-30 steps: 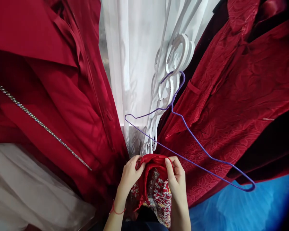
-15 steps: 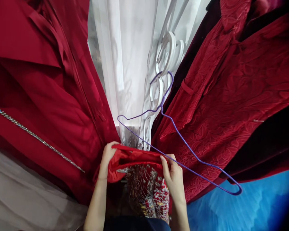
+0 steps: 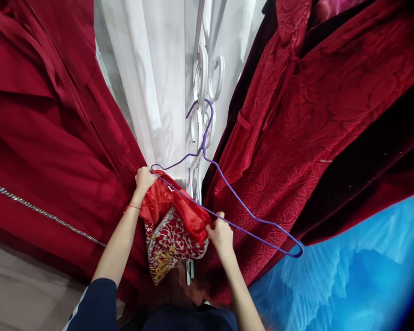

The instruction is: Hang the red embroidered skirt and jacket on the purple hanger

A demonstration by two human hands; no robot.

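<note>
A red garment with silver and gold embroidery and a shiny red lining hangs between my hands. My left hand is closed on its upper edge, right by the left end of a purple wire hanger. On the other side, my right hand pinches the garment's edge just below the hanger's bottom bar; whether it touches the bar I cannot tell. The hanger tilts down to the right, its hook in front of white scrolled metalwork. Its left end lies by the garment's lining, and its right end is bare.
A dark red dress with a rhinestone trim hangs on the left. To the right are a red patterned dress and dark velvet. White curtains hang behind, and blue fabric fills the lower right.
Both hands have raised the garment toward the hanger, and its left side now meets the hanger's left end. More embroidery shows. The whole view has shifted, so the background appears further left.
</note>
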